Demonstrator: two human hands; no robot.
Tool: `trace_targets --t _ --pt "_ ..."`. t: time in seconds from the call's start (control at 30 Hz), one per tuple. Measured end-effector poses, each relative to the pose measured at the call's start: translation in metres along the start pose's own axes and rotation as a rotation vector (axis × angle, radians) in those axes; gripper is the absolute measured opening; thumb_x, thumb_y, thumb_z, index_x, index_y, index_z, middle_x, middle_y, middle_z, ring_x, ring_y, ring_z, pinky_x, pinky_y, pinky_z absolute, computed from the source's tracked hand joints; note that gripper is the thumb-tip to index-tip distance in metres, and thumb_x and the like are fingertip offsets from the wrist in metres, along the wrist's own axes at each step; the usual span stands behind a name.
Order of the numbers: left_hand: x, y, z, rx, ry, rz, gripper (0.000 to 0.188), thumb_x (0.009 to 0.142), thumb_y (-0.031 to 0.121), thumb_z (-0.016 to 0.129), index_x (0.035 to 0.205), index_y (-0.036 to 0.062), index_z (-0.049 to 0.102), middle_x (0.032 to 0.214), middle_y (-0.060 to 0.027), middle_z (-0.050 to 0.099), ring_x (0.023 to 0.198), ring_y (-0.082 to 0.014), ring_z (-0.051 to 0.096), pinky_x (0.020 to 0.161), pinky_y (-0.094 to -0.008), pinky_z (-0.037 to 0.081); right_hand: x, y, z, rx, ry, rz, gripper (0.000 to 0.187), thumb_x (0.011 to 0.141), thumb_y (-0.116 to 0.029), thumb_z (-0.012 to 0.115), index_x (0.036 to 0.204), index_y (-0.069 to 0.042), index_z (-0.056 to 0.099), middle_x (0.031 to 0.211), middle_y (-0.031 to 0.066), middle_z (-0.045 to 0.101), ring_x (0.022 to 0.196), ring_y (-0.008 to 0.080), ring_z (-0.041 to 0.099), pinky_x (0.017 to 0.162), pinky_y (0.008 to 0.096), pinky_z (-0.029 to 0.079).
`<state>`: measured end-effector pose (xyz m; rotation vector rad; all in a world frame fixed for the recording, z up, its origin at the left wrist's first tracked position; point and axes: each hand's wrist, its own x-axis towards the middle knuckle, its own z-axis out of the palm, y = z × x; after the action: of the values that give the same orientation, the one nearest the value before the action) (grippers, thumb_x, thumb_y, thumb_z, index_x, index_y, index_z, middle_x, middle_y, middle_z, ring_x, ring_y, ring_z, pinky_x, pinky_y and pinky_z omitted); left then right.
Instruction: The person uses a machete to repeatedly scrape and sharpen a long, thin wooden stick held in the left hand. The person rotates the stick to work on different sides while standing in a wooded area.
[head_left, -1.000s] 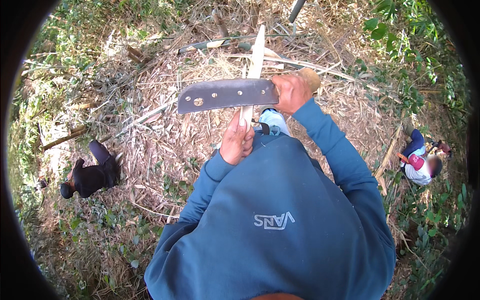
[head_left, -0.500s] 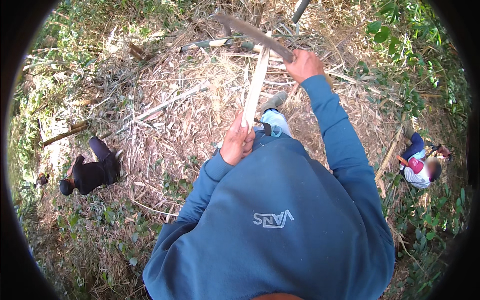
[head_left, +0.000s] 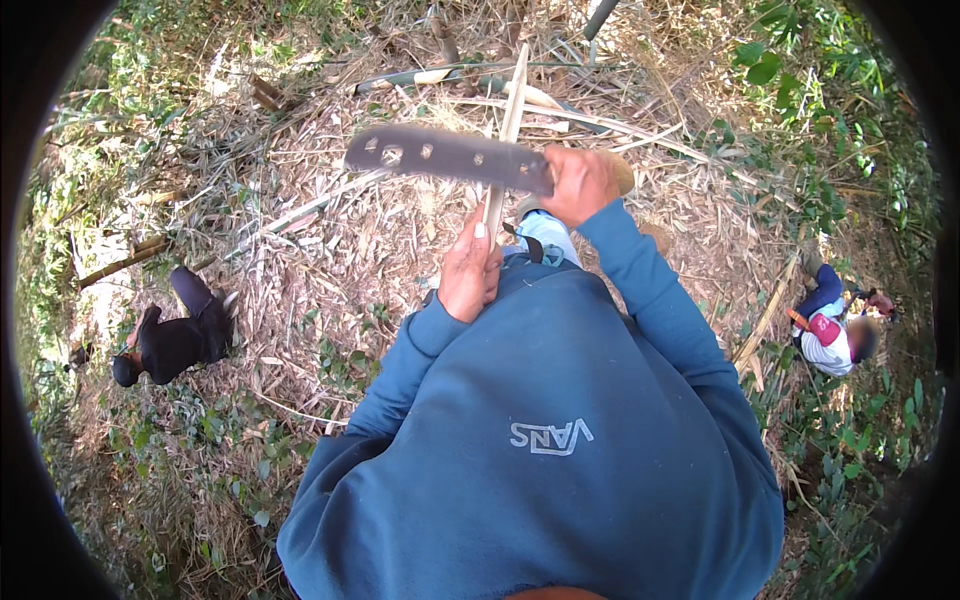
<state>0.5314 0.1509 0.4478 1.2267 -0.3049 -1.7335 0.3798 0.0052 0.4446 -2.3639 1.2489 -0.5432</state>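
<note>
My left hand (head_left: 470,270) is closed round the lower end of a pale split bamboo strip (head_left: 514,108), close in front of my body. The strip points away from me and tapers at its far end. In my right hand (head_left: 582,185) is the handle of a machete (head_left: 440,158), its broad dark blade marked with several holes. The blade reaches leftward across the strip, a little beyond my left fingers, and hides part of it. Whether its edge bites into the strip I cannot tell.
Cut bamboo poles (head_left: 400,80) lie on the leaf-littered ground ahead. A long pale pole (head_left: 310,208) slants at left. One person in black (head_left: 185,345) crouches at far left, another in a white shirt (head_left: 828,340) at far right. Green leafy plants (head_left: 765,65) edge the right side.
The machete has come nearer to my body along the strip, and its blade has turned to show its broad face. My right hand has moved back and slightly left; my left hand keeps its hold.
</note>
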Motion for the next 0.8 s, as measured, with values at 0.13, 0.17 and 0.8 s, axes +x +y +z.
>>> trace_targets --t 0.13,0.17,0.8 --pt "0.005 0.002 0.000 0.011 -0.030 0.050 0.031 0.102 0.037 0.036 0.112 0.0093 0.046 0.074 0.0008 0.038 0.043 -0.0032 0.027 0.036 -0.0184 0.025 0.009 0.005 -0.014 -0.033 -0.060 0.087 0.026 0.073 -0.030 0.068 0.074 -0.004 0.060 0.065 0.0182 0.058 0.063 0.0394 0.059 0.058 0.0465 0.046" --pt "0.007 0.003 -0.002 0.007 -0.032 0.028 0.031 0.102 0.037 0.036 0.109 0.0094 0.047 0.072 0.0008 0.039 0.043 -0.0034 0.028 0.036 -0.0186 0.025 0.005 -0.001 -0.018 -0.033 -0.110 0.027 0.027 0.072 -0.030 0.068 0.076 -0.004 0.061 0.067 0.0184 0.060 0.064 0.0395 0.060 0.060 0.0461 0.046" --pt "0.001 -0.007 -0.023 -0.025 -0.150 0.144 0.057 0.099 0.050 0.037 0.149 0.0233 0.027 0.064 0.0076 0.030 0.048 -0.0028 0.026 0.040 -0.0205 0.023 0.072 0.058 -0.007 -0.112 0.122 0.274 0.027 0.078 -0.024 0.065 0.081 0.003 0.064 0.071 0.0243 0.061 0.070 0.0403 0.060 0.067 0.0477 0.044"
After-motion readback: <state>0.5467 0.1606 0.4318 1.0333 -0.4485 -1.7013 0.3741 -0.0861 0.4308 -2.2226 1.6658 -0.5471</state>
